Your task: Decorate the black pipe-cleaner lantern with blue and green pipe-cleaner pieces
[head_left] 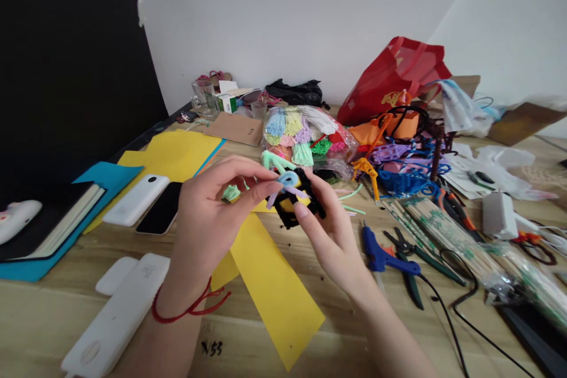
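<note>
While both hands are raised over the wooden table (248, 354), the small black-edged yellow piece (287, 205) sits between them, at the right hand's fingers and just beyond the left fingertips. Blue loop (289, 178) with lilac ends: on the front of the piece, at the left thumb. Left hand (219, 204): thumb and forefinger nearly closed, pinching at the loop; red cord bracelet (188, 310) on the wrist. Right hand (330, 242): curled narrow, thumb on the front face, fingers behind, gripping the piece. Below: yellow paper strip (277, 289), lying flat. Right of the right hand: blue glue gun (383, 257), beside pliers (405, 243). Beyond: clear bag of coloured fuzzy sticks (303, 130).
</note>
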The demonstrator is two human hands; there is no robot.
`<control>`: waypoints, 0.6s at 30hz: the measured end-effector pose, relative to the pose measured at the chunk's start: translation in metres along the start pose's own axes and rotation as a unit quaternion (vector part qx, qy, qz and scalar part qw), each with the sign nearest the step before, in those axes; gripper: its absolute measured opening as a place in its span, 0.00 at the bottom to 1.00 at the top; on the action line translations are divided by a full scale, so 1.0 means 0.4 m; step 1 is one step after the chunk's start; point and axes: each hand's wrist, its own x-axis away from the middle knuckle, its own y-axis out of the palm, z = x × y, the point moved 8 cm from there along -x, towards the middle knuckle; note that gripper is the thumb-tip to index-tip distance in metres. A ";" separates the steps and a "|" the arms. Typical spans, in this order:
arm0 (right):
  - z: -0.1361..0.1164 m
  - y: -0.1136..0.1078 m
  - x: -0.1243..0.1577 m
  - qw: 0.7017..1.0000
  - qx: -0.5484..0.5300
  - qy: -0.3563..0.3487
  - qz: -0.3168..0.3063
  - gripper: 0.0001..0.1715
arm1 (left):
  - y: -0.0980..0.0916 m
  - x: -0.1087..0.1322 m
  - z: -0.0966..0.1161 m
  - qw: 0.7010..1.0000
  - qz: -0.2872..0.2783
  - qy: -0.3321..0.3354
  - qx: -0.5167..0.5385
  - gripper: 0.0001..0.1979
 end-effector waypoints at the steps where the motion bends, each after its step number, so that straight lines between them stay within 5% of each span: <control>1: 0.000 0.000 0.000 1.000 -0.001 0.003 0.001 0.27 | -0.002 0.001 -0.003 1.000 0.007 -0.008 -0.006 0.05; 18: 0.017 0.007 0.002 0.999 -0.029 0.041 0.018 0.28 | 0.021 0.000 0.038 0.997 -0.022 0.054 -0.057 0.06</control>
